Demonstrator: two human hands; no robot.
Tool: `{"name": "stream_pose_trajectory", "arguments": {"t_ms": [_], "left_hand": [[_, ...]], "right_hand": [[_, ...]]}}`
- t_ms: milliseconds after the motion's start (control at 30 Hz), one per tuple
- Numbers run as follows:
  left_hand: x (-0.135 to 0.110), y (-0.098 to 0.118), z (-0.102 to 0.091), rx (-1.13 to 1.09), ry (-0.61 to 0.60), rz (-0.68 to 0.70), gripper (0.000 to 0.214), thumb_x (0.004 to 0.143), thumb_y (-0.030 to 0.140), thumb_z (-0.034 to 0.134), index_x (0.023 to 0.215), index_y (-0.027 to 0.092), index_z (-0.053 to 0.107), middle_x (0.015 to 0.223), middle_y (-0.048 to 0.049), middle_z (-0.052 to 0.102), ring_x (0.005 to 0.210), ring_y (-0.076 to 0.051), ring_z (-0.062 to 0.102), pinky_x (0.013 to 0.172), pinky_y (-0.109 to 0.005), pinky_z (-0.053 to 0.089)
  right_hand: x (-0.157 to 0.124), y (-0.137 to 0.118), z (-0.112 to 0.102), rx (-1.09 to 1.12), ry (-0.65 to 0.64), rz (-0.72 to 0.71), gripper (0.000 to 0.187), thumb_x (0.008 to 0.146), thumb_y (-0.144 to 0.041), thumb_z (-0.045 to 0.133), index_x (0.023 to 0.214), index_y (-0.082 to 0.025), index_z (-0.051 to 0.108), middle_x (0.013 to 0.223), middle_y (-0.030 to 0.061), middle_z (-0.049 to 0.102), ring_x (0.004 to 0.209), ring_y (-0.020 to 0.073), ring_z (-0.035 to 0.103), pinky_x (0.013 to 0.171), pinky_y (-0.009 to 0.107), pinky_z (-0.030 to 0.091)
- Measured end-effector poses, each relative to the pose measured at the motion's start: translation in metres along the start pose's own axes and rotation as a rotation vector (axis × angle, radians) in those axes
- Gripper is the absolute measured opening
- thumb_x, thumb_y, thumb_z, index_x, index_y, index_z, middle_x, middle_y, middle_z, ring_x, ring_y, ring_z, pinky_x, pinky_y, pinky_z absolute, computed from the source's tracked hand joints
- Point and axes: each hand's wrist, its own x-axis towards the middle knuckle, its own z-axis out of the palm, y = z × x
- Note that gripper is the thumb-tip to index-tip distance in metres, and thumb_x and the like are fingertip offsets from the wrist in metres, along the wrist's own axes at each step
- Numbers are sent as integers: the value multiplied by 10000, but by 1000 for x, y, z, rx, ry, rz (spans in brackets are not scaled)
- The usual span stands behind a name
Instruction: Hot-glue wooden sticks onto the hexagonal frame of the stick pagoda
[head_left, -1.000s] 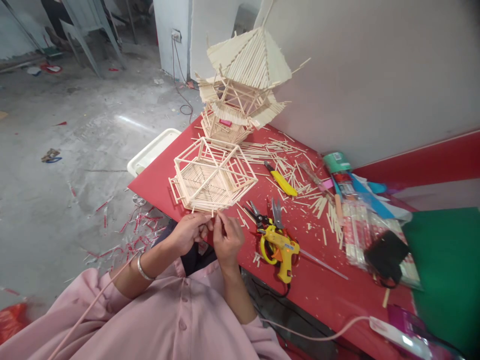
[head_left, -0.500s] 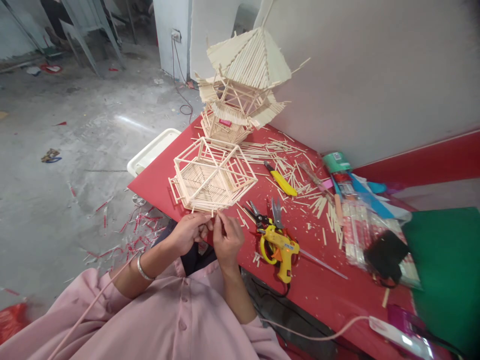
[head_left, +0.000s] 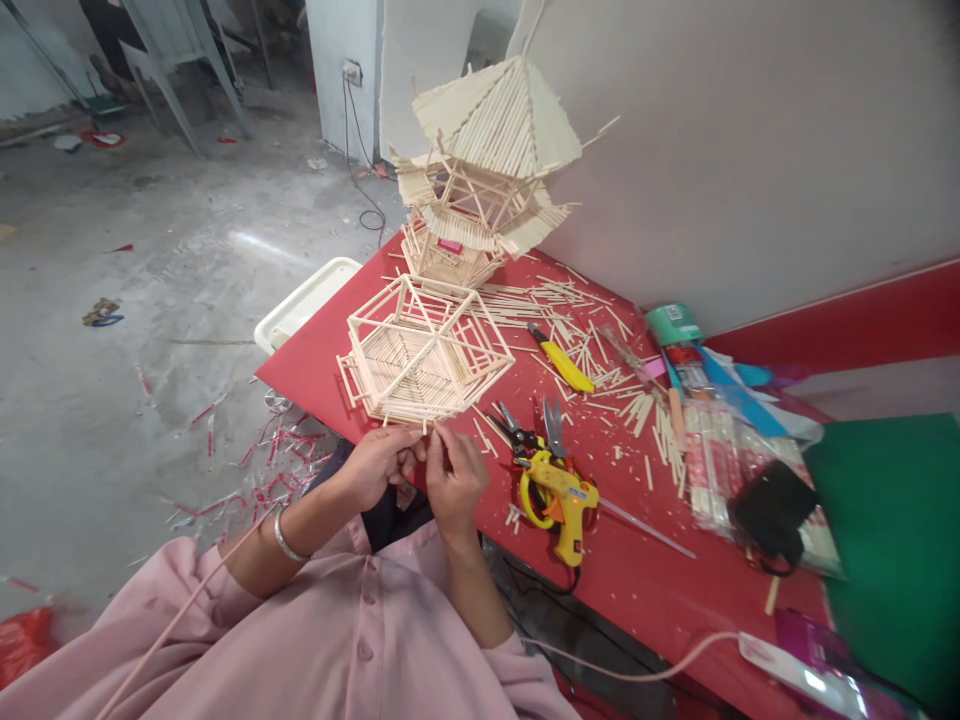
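- Clock directions here are reckoned from the middle of the hexagonal stick frame point(head_left: 420, 345), which sits upright on the red table point(head_left: 641, 575), near its corner.
- At 6 o'clock, just before the frame's near edge, the left hand point(head_left: 388, 465) has its fingers curled in, grasping a thin stick point(head_left: 425, 426) between thumb and forefinger.
- Close beside it, also around 6, the right hand point(head_left: 456, 475) pinches at the same stick; whether that stick is joined to the frame I cannot tell.
- A silver bangle point(head_left: 283, 535) circles the left wrist.
- At 1 o'clock stands a tiered stick pagoda point(head_left: 491, 170) with a sloping roof.
- At 3 lie loose sticks point(head_left: 581, 325) and a yellow utility knife point(head_left: 564, 362).
- At 4 a yellow glue gun point(head_left: 574, 510) lies against scissors point(head_left: 553, 432).
- Between 3 and 4, farther out, are plastic-wrapped packs point(head_left: 709, 460).
- At 8, on the floor, wrappers point(head_left: 274, 450) lie strewn.
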Motion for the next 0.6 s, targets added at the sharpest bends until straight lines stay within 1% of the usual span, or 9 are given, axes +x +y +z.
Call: {"name": "stream_pose_trajectory", "arguments": {"t_ms": [367, 600], "left_hand": [[0, 1, 0, -3, 3, -4, 352, 728, 463, 678, 590, 145, 615, 420, 18, 463, 384, -65, 350, 402, -222, 197], [0, 0, -1, 14, 4, 1, 359, 744, 467, 665, 594, 145, 618, 412, 16, 458, 383, -69, 356, 407, -224, 200]], "right_hand": [[1, -1, 0, -9, -7, 14, 238, 959, -224, 520, 1094, -181, 711, 883, 84, 741, 786, 168, 657, 748, 308, 529], [-1, 1, 1, 1, -3, 3, 226, 951, -198, 531, 1097, -172, 702, 892, 84, 741, 786, 165, 645, 748, 304, 519]]}}
